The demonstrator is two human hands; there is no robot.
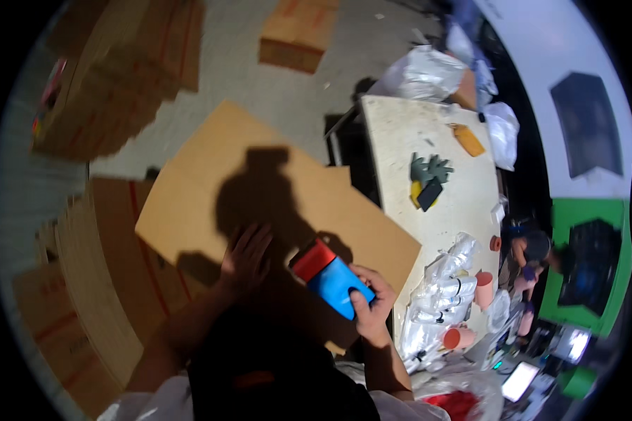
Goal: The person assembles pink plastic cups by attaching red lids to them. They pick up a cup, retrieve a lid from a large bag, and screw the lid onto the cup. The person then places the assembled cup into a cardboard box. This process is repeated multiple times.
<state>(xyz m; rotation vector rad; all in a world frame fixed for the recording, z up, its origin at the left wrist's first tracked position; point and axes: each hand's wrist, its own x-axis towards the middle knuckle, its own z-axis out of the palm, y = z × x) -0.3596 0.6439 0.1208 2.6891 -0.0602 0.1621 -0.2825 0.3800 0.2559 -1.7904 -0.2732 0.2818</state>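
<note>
So the blue hand tool [336, 286] with the red head [312, 260] is sitting in the right hand [376, 302], over the near right part of a big brown cardboard sheet [189, 189]. I'm guessing hard plastic: stiff, fairly light, maybe a bit slick on those smooth faces. It's looking boxy, so I'd be gripping the blue body at the end away from the red head, thumb on top, and keeping off the red part. Can't tell if it's fragile; I'd be avoiding drops anyway.

The cardboard's probably light for its size, stiff when flat but bending if you're lifting by one corner. I'd be steadying it with a flat palm, or taking opposite edges to carry it.

Pose-wise, the right forearm [391, 372] is coming in from the near right, and those fingers are wrapping the blue body with the thumb pressing across its upper face; the ones underneath are hiding. The red head is pointing far left. It's looking like the tool is hovering, but I can't swear it isn't touching.

The left hand [243, 259] is lying palm down on or just above the cardboard, fingers fairly straight, pointing far, slightly apart and holding nothing I can see. The desk [395, 130] is standing off to the right.
</note>
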